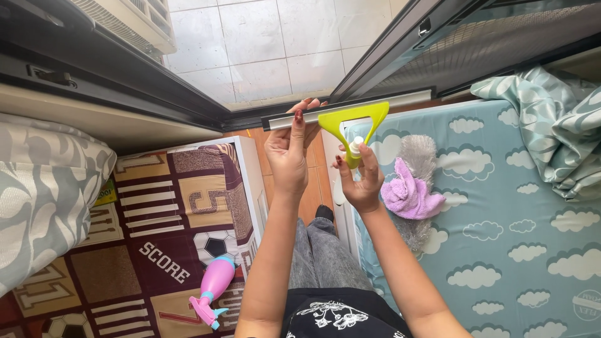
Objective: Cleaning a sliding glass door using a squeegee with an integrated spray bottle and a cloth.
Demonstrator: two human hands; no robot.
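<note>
Squeegee (pixel 350 119): lime plastic T-frame, grey blade horiz., handle pointing down. Right hand (pixel 362 178) fingers clamped on handle; left hand (pixel 289 153) fingers pinch blade's left end.

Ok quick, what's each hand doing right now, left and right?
Left hand: closed, fingers gripping the blade end of the lime-green squeegee.
Right hand: closed around the squeegee's handle.
</note>
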